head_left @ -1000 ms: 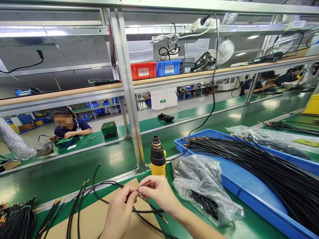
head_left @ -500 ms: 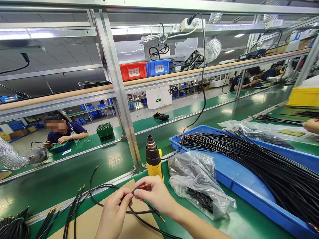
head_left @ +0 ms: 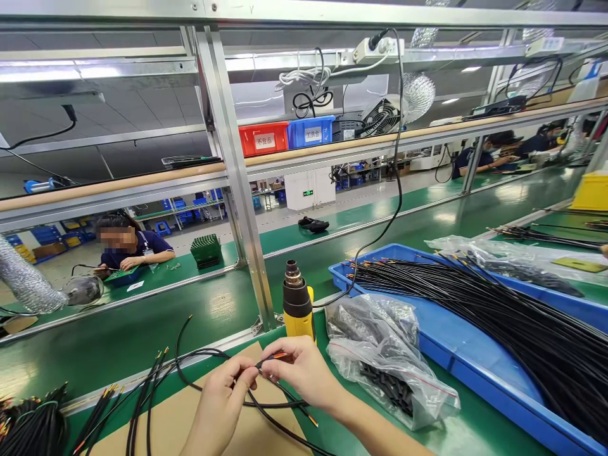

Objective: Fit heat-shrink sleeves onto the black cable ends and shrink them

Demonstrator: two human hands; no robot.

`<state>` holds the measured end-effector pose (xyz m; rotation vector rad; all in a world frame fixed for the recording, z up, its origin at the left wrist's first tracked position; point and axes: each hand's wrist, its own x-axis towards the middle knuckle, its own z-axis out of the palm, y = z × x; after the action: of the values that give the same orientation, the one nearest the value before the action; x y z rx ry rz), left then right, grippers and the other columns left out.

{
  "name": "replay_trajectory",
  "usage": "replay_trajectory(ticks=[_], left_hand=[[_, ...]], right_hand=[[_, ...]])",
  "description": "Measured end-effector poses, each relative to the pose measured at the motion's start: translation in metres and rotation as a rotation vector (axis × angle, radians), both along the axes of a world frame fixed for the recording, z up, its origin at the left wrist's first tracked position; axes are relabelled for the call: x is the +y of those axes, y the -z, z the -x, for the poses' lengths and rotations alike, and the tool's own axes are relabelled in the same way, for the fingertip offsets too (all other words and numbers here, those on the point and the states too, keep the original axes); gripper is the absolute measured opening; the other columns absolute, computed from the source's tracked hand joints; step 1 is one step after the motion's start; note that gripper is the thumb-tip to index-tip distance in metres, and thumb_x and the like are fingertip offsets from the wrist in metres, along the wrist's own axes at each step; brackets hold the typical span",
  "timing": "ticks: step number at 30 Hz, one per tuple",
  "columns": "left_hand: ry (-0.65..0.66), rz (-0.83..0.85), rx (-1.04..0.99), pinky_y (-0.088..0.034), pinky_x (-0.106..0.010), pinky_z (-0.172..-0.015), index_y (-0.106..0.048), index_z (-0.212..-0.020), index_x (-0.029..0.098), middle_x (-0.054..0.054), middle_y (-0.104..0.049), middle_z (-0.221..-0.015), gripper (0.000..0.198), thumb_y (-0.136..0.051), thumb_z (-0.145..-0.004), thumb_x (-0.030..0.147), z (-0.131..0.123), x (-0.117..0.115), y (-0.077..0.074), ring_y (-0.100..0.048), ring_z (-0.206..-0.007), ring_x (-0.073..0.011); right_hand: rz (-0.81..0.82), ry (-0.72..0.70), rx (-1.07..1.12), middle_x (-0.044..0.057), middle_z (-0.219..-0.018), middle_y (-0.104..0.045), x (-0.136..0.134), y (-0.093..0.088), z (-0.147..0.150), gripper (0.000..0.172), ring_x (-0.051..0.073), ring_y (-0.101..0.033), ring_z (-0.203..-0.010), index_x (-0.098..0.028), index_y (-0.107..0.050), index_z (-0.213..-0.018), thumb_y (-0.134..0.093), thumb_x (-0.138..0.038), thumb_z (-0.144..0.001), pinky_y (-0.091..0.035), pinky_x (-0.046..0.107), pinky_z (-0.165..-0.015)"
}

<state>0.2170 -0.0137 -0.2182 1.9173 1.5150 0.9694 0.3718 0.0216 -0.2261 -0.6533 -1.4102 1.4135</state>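
Observation:
Between my two hands is the end of a black cable (head_left: 261,364), with orange-red wire ends poking out to the right. My left hand (head_left: 224,394) pinches the black jacket. The thumb and forefinger of my right hand (head_left: 297,367) close on the cable close to its coloured wires; whether a short sleeve sits there I cannot make out. Below the hands the cable loops over a brown cardboard sheet (head_left: 266,428). Just behind them a yellow heat gun (head_left: 298,304) stands nozzle up. To the right lies a clear plastic bag (head_left: 394,370) of short black tube pieces.
A long blue tray (head_left: 468,373) of black cables fills the right side. More cables (head_left: 35,421) lie bundled at the lower left. A metal post (head_left: 242,190) rises behind the cardboard, and a black cord (head_left: 398,158) hangs near the tray. A co-worker (head_left: 128,244) sits across the bench.
The view has shifted slightly, so the scene sits a little further right. Both hands keep their pinch on the cable end, with the fingers barely moved.

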Motion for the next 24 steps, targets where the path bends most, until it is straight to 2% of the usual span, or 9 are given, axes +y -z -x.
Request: replay_trajectory(ticks=[5,9,11,13,14,15,19,21,24], left_hand=[[-0.071,-0.051,0.015,-0.039,-0.020,-0.057,-0.057,-0.079,0.020,0.000,-0.058,-0.069,0.017,-0.050,-0.080,0.035,0.004,-0.001,-0.002,-0.050,-0.063,-0.0139],[-0.116,-0.137,0.016,-0.039,-0.021,-0.056,-0.059,-0.075,0.020,0.000,-0.059,-0.070,0.020,-0.048,-0.080,0.036,0.008,-0.001,-0.002,-0.051,-0.063,-0.0142],[-0.127,-0.200,0.019,-0.040,-0.021,-0.057,-0.060,-0.075,0.020,0.000,-0.060,-0.071,0.021,-0.048,-0.080,0.037,0.007,0.002,-0.007,-0.052,-0.063,-0.0142],[-0.130,-0.256,0.037,-0.040,-0.021,-0.057,-0.060,-0.076,0.021,0.000,-0.060,-0.071,0.020,-0.048,-0.080,0.036,0.005,0.007,-0.016,-0.052,-0.062,-0.0141],[-0.129,-0.281,0.048,-0.040,-0.021,-0.057,-0.060,-0.076,0.021,0.000,-0.060,-0.071,0.020,-0.048,-0.080,0.036,0.003,0.012,-0.023,-0.052,-0.063,-0.0140],[-0.127,-0.308,0.060,-0.040,-0.021,-0.058,-0.060,-0.076,0.020,0.000,-0.060,-0.070,0.019,-0.048,-0.080,0.035,0.001,0.018,-0.030,-0.052,-0.063,-0.0138],[-0.112,-0.422,0.103,-0.039,-0.021,-0.061,-0.060,-0.077,0.021,0.002,-0.060,-0.071,0.016,-0.049,-0.079,0.033,-0.014,0.050,-0.061,-0.052,-0.066,-0.0131],[-0.115,-0.453,0.134,-0.037,-0.021,-0.060,-0.060,-0.076,0.022,0.003,-0.061,-0.072,0.015,-0.049,-0.079,0.031,-0.023,0.067,-0.073,-0.052,-0.067,-0.0127],[-0.131,-0.464,0.188,-0.035,-0.020,-0.058,-0.060,-0.074,0.023,0.004,-0.062,-0.072,0.013,-0.049,-0.078,0.030,-0.034,0.088,-0.083,-0.052,-0.067,-0.0126]], right_hand=[[-0.001,0.064,0.065,0.000,-0.055,-0.062,0.002,0.002,-0.003,0.006,0.010,-0.053,-0.050,-0.014,-0.066,-0.067,-0.065,-0.018,-0.063,-0.044,0.023,-0.052],[0.005,0.081,0.143,0.002,-0.056,-0.062,0.007,0.001,-0.008,0.012,0.011,-0.058,-0.054,-0.012,-0.063,-0.069,-0.068,-0.022,-0.063,-0.046,0.023,-0.053],[0.048,0.026,0.195,0.002,-0.064,-0.065,0.010,0.000,-0.010,0.027,0.012,-0.059,-0.058,-0.013,-0.061,-0.085,-0.071,-0.021,-0.061,-0.048,0.024,-0.056],[0.108,-0.058,0.239,0.002,-0.073,-0.066,0.013,0.001,-0.009,0.053,0.012,-0.059,-0.063,-0.018,-0.052,-0.105,-0.074,-0.019,-0.056,-0.048,0.024,-0.057],[0.136,-0.111,0.239,0.002,-0.076,-0.066,0.014,0.002,-0.008,0.062,0.011,-0.059,-0.064,-0.019,-0.048,-0.109,-0.075,-0.018,-0.054,-0.048,0.024,-0.056],[0.156,-0.165,0.217,0.002,-0.076,-0.065,0.015,0.005,-0.006,0.063,0.011,-0.059,-0.064,-0.018,-0.048,-0.108,-0.076,-0.018,-0.052,-0.048,0.023,-0.055],[0.133,-0.383,-0.037,0.002,-0.063,-0.061,0.010,0.017,0.005,0.036,0.008,-0.054,-0.051,-0.010,-0.061,-0.078,-0.076,-0.025,-0.049,-0.043,0.019,-0.049],[0.065,-0.431,-0.163,0.000,-0.060,-0.060,0.005,0.021,0.008,0.031,0.007,-0.052,-0.050,-0.010,-0.065,-0.075,-0.075,-0.026,-0.051,-0.042,0.019,-0.051],[-0.036,-0.449,-0.294,0.000,-0.064,-0.061,-0.001,0.023,0.008,0.028,0.008,-0.055,-0.058,-0.014,-0.068,-0.080,-0.072,-0.029,-0.056,-0.042,0.017,-0.058]])
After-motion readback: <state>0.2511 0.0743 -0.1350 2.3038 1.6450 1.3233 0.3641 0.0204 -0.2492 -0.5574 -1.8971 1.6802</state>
